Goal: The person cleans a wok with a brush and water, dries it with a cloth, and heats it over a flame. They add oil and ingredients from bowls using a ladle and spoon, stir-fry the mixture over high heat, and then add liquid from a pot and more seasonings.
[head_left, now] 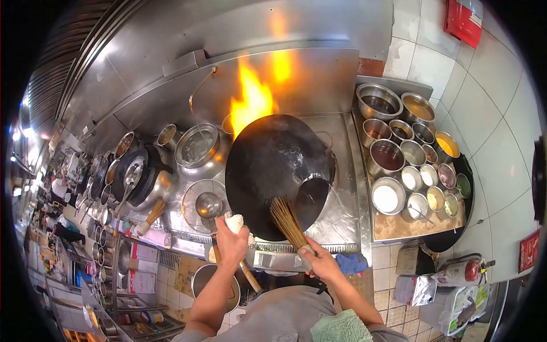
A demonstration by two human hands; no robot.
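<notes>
A large black wok [273, 165] is tilted up toward me over a burner, with an orange flame [250, 102] rising behind it. My left hand [231, 242] grips the wok's near rim through a white cloth [235, 222]. My right hand [320, 262] is closed on the handle of a bamboo brush [288, 222], whose bristles rest inside the wok near a dark pool of liquid [310, 196].
Several steel bowls of sauces and seasonings [410, 165] fill a counter at the right. Left of the wok sit a ladle [208, 204] in a round pan, a lidded pot [196, 147] and another black pan [137, 176]. A blue rag [350, 263] lies at the stove's front edge.
</notes>
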